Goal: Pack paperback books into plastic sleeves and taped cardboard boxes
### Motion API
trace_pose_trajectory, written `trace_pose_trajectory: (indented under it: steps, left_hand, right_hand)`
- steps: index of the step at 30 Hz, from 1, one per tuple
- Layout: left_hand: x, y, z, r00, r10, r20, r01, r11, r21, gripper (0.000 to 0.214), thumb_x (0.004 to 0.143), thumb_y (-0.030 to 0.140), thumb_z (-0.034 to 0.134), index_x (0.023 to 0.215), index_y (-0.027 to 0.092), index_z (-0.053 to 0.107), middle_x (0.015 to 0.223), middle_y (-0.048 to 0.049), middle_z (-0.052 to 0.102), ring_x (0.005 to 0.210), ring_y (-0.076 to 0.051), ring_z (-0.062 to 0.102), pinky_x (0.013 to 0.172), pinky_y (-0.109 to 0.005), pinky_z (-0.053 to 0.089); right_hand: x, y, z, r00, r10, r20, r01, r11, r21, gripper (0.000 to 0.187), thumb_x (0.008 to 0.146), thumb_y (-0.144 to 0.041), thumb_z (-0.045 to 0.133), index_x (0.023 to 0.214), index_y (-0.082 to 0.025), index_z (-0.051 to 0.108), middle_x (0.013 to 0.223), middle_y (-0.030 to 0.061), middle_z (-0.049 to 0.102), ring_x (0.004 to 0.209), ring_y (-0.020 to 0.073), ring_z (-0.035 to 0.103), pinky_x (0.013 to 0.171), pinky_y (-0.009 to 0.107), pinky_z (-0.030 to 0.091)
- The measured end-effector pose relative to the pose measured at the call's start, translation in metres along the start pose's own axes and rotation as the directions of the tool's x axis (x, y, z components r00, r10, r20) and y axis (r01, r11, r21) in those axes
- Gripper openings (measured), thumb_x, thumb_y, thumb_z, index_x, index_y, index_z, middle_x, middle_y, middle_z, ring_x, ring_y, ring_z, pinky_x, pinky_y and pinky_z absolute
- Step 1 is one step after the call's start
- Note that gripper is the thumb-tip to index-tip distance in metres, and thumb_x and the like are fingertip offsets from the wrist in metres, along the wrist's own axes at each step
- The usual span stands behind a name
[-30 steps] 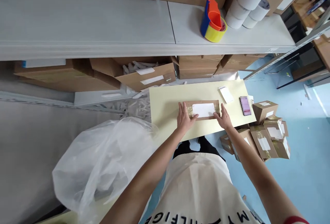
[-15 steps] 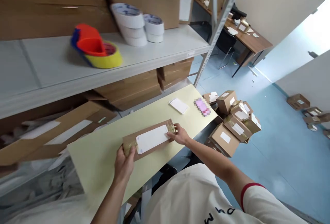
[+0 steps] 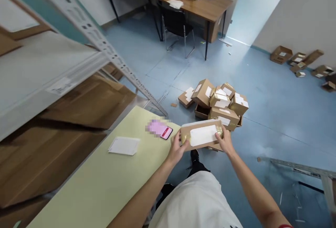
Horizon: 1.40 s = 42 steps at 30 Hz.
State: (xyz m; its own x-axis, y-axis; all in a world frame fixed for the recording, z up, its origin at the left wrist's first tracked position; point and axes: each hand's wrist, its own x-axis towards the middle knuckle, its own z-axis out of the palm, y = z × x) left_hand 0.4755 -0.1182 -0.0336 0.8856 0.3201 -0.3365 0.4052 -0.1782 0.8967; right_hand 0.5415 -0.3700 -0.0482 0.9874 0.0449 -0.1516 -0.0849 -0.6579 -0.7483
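Between both hands I hold a long cardboard box [image 3: 187, 143] with a white label on its upper face and clear tape at its ends. My left hand [image 3: 177, 147] grips the left end, thumb on top. At the other end my right hand [image 3: 225, 140] is closed round the box, its thumb by the label's edge. The box is off the table, past its right edge, in front of the parcel pile. On the pale yellow table [image 3: 105, 182] lie a stack of white labels [image 3: 124, 145] and a phone [image 3: 166, 132] with a partly blurred pink screen.
A pile of labelled parcels [image 3: 203, 93] sits on the blue floor. To the left stands a metal shelf [image 3: 76, 69] with large cartons [image 3: 86, 105] beneath it. A wooden desk [image 3: 210, 7] and a black chair [image 3: 174, 21] are at the back. More boxes [image 3: 280, 55] line the right wall.
The box has been lifted off the table and carried right, past the table's edge, with both hands still on it. My view has turned right, toward the parcel pile.
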Motion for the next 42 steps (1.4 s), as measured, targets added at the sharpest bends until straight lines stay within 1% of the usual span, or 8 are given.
trace_pose_trajectory:
  steps: [6,12,16,22,29,34,38,42]
  left_hand:
    - [0.115,0.071,0.116,0.934,0.189,0.304,-0.236,0.964,0.125,0.077,0.084,0.05,0.06,0.15,0.021,0.033,0.134,-0.013,0.049,0.132,-0.026,0.047,0.114,-0.041,0.034]
    - [0.154,0.096,0.15,0.854,0.348,0.388,-0.448,0.87,0.205,0.083,0.084,0.053,0.059,0.152,0.019,0.025,0.16,-0.0131,0.024,0.149,-0.03,0.016,0.119,-0.046,0.024]
    - [0.136,0.066,0.13,0.871,0.276,0.406,-0.368,0.915,0.168,0.075,0.079,0.044,0.066,0.144,0.016,0.04,0.154,-0.0149,0.037,0.144,-0.031,0.03,0.117,-0.047,0.028]
    - [0.08,0.016,0.067,0.943,-0.012,0.333,-0.006,0.999,0.051,0.041,0.078,0.032,0.063,0.117,0.016,0.061,0.128,-0.0176,0.064,0.115,-0.031,0.063,0.096,-0.045,0.051]
    - [-0.011,-0.027,-0.02,0.982,-0.162,-0.1,0.141,0.972,-0.19,0.04,0.071,0.036,0.07,0.106,0.016,0.066,0.112,-0.0157,0.071,0.097,-0.027,0.07,0.09,-0.044,0.054]
    - [-0.099,-0.052,-0.081,0.846,-0.219,-0.486,0.045,0.937,-0.346,0.042,0.073,0.04,0.07,0.107,0.017,0.065,0.112,-0.0135,0.071,0.094,-0.022,0.07,0.088,-0.04,0.054]
    - [-0.198,-0.082,-0.111,0.647,-0.257,-0.718,-0.068,0.918,-0.391,0.041,0.076,0.04,0.069,0.109,0.017,0.064,0.112,-0.0132,0.07,0.095,-0.021,0.069,0.087,-0.037,0.054]
    - [-0.311,-0.125,-0.122,0.417,-0.317,-0.852,-0.132,0.906,-0.402,0.037,0.077,0.038,0.068,0.108,0.017,0.064,0.111,-0.0123,0.07,0.091,-0.019,0.068,0.084,-0.036,0.054]
  right_hand:
    - [0.056,0.058,-0.075,0.964,0.072,-0.257,-0.094,0.993,-0.072,0.077,0.09,-0.057,0.037,0.155,-0.023,0.014,0.128,0.0148,0.048,0.123,0.0294,0.049,0.101,0.051,0.041]
    - [0.048,0.072,-0.063,0.983,0.024,-0.181,-0.036,0.997,-0.062,0.088,0.087,-0.063,0.045,0.156,-0.023,0.006,0.162,0.0154,0.01,0.15,0.0313,0.013,0.112,0.054,0.031]
    - [0.023,0.071,-0.034,0.99,0.091,-0.107,-0.068,0.976,0.207,0.088,0.084,-0.061,0.055,0.155,-0.027,0.015,0.161,0.0138,0.022,0.143,0.0307,0.034,0.111,0.051,0.037]
    - [0.007,0.044,-0.004,0.996,0.084,-0.04,-0.063,0.923,0.38,0.071,0.083,-0.053,0.06,0.145,-0.025,0.039,0.145,0.0177,0.048,0.1,0.0248,0.069,0.093,0.046,0.053]
    - [0.028,-0.019,0.047,0.958,-0.161,0.236,0.076,0.94,0.331,0.056,0.083,-0.052,0.058,0.13,-0.021,0.054,0.114,0.0152,0.069,0.074,0.0201,0.068,0.062,0.036,0.057]
    - [0.011,-0.085,0.109,0.737,-0.418,0.532,0.251,0.899,0.359,0.06,0.08,-0.059,0.059,0.122,-0.016,0.058,0.105,0.0169,0.071,0.073,0.0211,0.068,0.059,0.033,0.055]
    - [-0.053,-0.135,0.158,0.448,-0.525,0.724,0.365,0.847,0.387,0.057,0.079,-0.061,0.058,0.115,-0.017,0.06,0.104,0.0164,0.072,0.078,0.0239,0.071,0.058,0.032,0.055]
    - [-0.157,-0.167,0.193,0.137,-0.575,0.807,0.47,0.755,0.457,0.051,0.079,-0.06,0.059,0.105,-0.018,0.065,0.096,0.0145,0.073,0.081,0.0252,0.072,0.063,0.035,0.057]
